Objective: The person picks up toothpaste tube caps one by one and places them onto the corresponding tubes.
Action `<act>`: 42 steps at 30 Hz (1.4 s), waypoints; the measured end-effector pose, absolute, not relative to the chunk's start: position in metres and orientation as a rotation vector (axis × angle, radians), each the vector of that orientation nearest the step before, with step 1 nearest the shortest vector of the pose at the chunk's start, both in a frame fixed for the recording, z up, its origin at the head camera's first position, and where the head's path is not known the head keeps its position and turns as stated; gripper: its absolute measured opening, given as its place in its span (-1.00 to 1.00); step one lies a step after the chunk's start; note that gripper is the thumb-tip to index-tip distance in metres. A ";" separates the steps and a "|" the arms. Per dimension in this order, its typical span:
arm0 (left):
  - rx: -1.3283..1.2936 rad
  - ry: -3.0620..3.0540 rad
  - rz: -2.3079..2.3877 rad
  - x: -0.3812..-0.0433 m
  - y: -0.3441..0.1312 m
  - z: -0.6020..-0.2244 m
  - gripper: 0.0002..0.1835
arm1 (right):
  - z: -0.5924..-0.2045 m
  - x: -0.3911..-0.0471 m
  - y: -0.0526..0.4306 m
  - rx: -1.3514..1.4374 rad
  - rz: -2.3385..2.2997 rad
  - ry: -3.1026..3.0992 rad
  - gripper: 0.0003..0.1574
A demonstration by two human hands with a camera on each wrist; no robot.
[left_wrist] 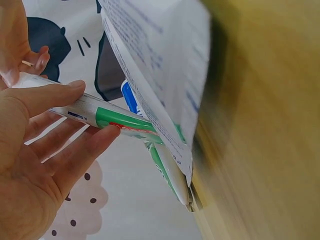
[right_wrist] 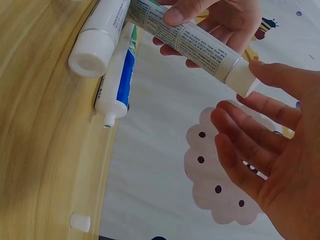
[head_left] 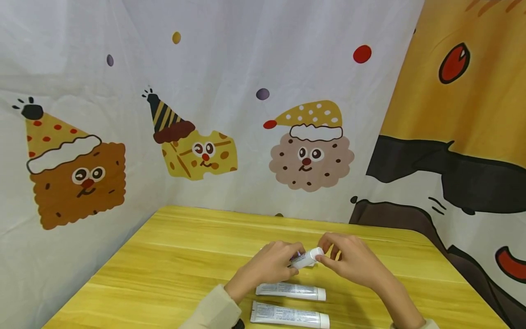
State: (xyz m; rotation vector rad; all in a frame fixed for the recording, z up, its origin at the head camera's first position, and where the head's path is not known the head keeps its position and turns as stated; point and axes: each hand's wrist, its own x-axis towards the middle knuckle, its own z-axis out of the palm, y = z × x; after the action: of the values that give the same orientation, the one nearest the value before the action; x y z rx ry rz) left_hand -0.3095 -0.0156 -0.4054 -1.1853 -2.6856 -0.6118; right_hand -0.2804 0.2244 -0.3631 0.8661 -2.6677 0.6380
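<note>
- Head view: the held tube (head_left: 304, 260) is between the two hands, above the wooden tabletop (head_left: 172, 256); its long axis slants, with the white cap (head_left: 317, 253) toward the right and slightly away from the person, the body running back to the left.
- The left hand (head_left: 273, 264) grips the tube's body; the right hand (head_left: 354, 258) is at the cap end, thumb and forefinger about it.
- On the person's side of them lie a farther tube (head_left: 289, 291) and a nearer tube (head_left: 287, 315); the two are roughly parallel, crosswise, caps to the right; a cartoon curtain (head_left: 230, 68) hangs beyond.
- Left wrist view: the left hand's thumb and fingers hold the tube's white, green and red body; the cap end points up from the tabletop, the tail slopes down behind a printed tube (left_wrist: 165, 60), near a green-sided tube (left_wrist: 167, 167).
- Right wrist view: the right hand pinches the cap, its other fingers loosely bent; the long axis tilts, cap raised toward that hand; by the tabletop's edge are a capped tube (right_wrist: 102, 35), an uncapped tube (right_wrist: 117, 80) with its nozzle bare, and, well apart, a loose cap (right_wrist: 80, 223).
</note>
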 end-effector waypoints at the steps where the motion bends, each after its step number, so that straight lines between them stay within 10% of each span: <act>1: -1.186 -2.684 -0.609 -0.309 -0.016 -0.405 -0.65 | -0.363 -0.280 0.224 0.862 0.638 -2.672 -0.82; 42: -1.191 -2.685 -0.611 -0.309 -0.016 -0.406 -0.67 | -0.362 -0.281 0.225 0.866 0.667 -2.707 -0.72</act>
State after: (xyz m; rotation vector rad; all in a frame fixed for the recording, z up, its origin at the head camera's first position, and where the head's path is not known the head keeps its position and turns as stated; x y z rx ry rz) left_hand -0.3090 -0.0156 -0.4061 -1.1912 -2.6845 -0.6112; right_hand -0.2812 0.2245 -0.3620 0.8660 -2.7071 0.6671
